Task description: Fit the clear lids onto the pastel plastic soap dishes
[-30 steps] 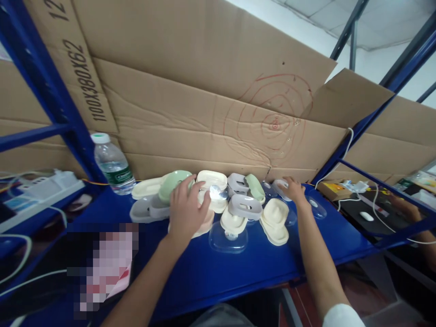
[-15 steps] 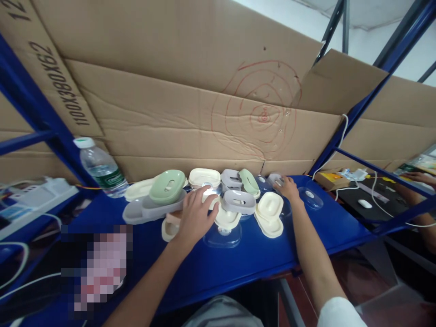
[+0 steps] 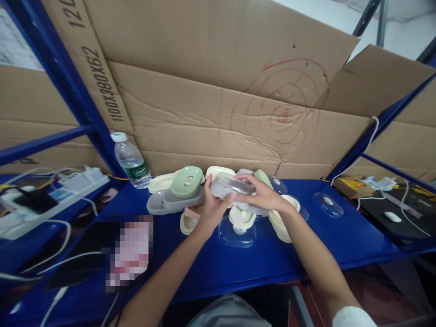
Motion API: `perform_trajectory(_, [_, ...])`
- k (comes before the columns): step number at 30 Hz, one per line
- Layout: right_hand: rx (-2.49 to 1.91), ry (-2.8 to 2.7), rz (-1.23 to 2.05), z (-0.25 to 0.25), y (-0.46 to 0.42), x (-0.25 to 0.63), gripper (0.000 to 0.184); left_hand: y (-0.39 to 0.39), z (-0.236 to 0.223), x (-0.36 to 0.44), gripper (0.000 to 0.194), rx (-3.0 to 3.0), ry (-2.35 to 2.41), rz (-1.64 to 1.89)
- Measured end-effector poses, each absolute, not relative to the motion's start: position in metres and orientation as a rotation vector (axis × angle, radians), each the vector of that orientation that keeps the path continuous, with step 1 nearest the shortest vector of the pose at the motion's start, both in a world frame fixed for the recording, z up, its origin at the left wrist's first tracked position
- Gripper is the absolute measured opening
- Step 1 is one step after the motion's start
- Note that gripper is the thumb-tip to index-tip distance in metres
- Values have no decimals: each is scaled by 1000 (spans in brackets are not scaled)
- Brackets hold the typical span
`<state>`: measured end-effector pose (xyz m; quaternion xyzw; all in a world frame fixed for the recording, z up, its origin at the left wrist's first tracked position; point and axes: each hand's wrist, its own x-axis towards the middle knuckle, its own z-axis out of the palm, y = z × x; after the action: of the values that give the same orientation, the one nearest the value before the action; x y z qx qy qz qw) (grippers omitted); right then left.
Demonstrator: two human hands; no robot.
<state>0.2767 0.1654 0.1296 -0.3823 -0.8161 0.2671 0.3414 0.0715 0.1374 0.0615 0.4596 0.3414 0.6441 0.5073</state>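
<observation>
Left hand (image 3: 215, 208) and right hand (image 3: 265, 195) hold a translucent container (image 3: 227, 185) above the desk (image 3: 218, 268); even pressure from both sides should steady it.

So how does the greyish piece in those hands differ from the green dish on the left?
The greyish piece is held between the left hand and right hand; the green dish rests on a grey tray, held by neither. The greyish piece looks partly see-through, while the green dish looks opaque. Both have rounded edges.
</observation>
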Motion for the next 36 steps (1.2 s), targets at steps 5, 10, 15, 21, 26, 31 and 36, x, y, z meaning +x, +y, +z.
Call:
perform_trajectory(5, [-1033, -2126, 729, 132, 199, 250, 50, 142, 68, 59, 84, 971, 925, 1640])
perform_trajectory(10, [-1227, -2188, 255, 106, 238, 252, 50, 141, 70, 59, 86, 998, 956, 1724])
perform_trajectory(15, [-1043, -2166, 436, 118, 222, 243, 34, 141, 68, 62, 93, 1025, 979, 1784])
perform_trajectory(21, [-641, -2394, 930, 142, 192, 227, 43, 143, 65, 54, 89, 1032, 1025, 1889])
perform_trajectory(26, [-706, -2284, 1053, 134, 199, 227, 46, 145, 63, 56, 85, 1060, 1007, 1875])
perform_trajectory(31, [-798, -2044, 832, 121, 218, 229, 51, 145, 69, 53, 91, 1126, 1010, 1936])
perform_trajectory(36, [-1013, -2213, 234, 103, 228, 230, 31, 147, 73, 44, 90, 1278, 1098, 2068])
